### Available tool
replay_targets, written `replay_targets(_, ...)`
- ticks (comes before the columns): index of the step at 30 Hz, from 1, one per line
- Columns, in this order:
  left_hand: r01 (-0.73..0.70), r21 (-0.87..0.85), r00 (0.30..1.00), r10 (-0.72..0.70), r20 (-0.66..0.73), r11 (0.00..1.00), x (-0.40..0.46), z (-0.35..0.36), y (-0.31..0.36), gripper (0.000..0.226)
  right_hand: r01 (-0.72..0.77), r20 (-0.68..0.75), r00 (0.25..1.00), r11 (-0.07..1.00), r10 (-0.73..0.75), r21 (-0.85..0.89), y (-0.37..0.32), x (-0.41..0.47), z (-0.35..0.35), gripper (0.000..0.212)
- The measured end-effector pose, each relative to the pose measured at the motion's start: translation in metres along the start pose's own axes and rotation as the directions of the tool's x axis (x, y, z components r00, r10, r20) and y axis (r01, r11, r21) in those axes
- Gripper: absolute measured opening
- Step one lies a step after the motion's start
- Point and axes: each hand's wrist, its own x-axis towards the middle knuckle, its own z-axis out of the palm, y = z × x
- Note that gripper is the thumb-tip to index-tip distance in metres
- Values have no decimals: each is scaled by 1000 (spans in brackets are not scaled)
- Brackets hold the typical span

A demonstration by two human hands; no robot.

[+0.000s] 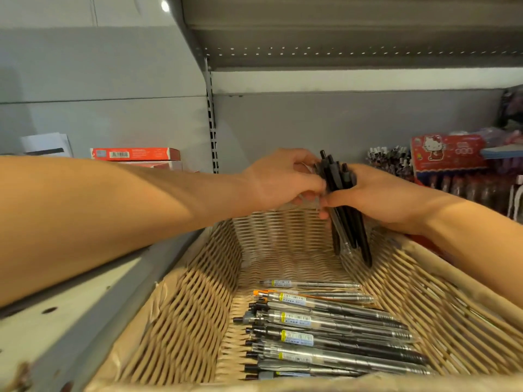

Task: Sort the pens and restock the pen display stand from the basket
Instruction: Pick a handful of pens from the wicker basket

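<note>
Here both hands meet over the far end of a woven basket, working on one bunch of dark pens. The right hand has its fingers curled round the bunch and holds it nearly upright, the clicker ends sticking up above the knuckles and the tips hanging down toward the basket's far wall. The left hand comes in from the other side, its thumb and fingertips pinching at the upper part of the same bunch, so the two hands touch each other around the pens. Below and nearer than the hands, on the basket floor, lies a layer of loose pens, mostly clear and dark barrels with small barcode labels, lying roughly side by side with their tips pointing right. Beyond the left forearm, on the shelf, sits a red box with a barcode. To the right of the right hand stands a red cartoon-cat package, with a cluster of displayed pens just beside it.
</note>
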Motion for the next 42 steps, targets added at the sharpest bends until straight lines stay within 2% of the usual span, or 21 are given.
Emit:
replay_targets(2,-12,96,999,16,-46,995,-2,4,8,37,-13,-70,997,995,19,96,-1,-1,-2,21)
replay_targets(4,-27,166,997,37,-60,986,-8,5,17,56,-9,-115,992,960,42,280,-8,-4,-3,20)
replay_targets(7,-58,102,990,70,-122,993,-19,-4,36,69,20,-194,978,883,82,470,-26,-9,-4,12)
replay_targets(9,-125,84,978,138,-159,989,-29,-17,52,74,50,-262,960,867,94,495,-41,-12,-3,9)
replay_targets(11,-218,110,960,234,-156,970,-44,-33,65,80,57,-282,957,904,72,423,-67,-17,3,12)
replay_targets(14,-258,53,938,263,-226,965,-79,-59,75,86,123,-225,973,928,-44,351,-117,-25,24,13)
replay_targets(16,-275,25,917,270,-295,961,-106,-78,76,90,183,-153,979,911,-135,370,-154,-27,45,26)
replay_targets(18,-326,-65,892,284,-351,943,-129,-103,74,83,225,-80,974,893,-211,391,-188,-26,72,37)
replay_targets(22,-410,-134,834,311,-455,902,-169,-154,71,49,246,-80,968,833,-238,495,-237,-15,123,28)
replay_targets(24,-418,-293,832,233,-503,860,-179,-167,66,38,232,-63,970,825,-234,515,-247,-14,146,26)
replay_targets(26,-380,-435,861,141,-488,816,-184,-168,64,38,221,-70,975,864,-213,452,-248,-14,169,28)
replay_targets(28,-333,-350,869,141,-474,876,-185,-164,62,36,229,-129,973,883,-192,409,-244,-16,189,30)
replay_targets(31,-334,-133,865,248,-437,933,-184,-156,65,21,230,-229,964,868,-139,441,-227,-22,200,27)
replay_targets(34,-435,109,791,438,-428,894,-186,-149,69,18,159,-101,986,916,-130,369,-216,-34,204,31)
replay_targets(36,-506,203,734,542,-409,838,-189,-146,73,16,156,-91,987,937,-134,314,-219,-37,209,35)
replay_targets(38,-498,189,722,525,-450,846,-188,-149,75,15,120,-107,991,922,-86,369,-225,-38,211,35)
replay_targets(40,-463,101,728,443,-523,881,-186,-155,75,17,52,-112,994,890,-1,452,-231,-41,211,32)
replay_targets(42,-460,17,731,389,-560,888,-186,-158,76,17,28,-128,991,891,34,453,-235,-48,209,27)
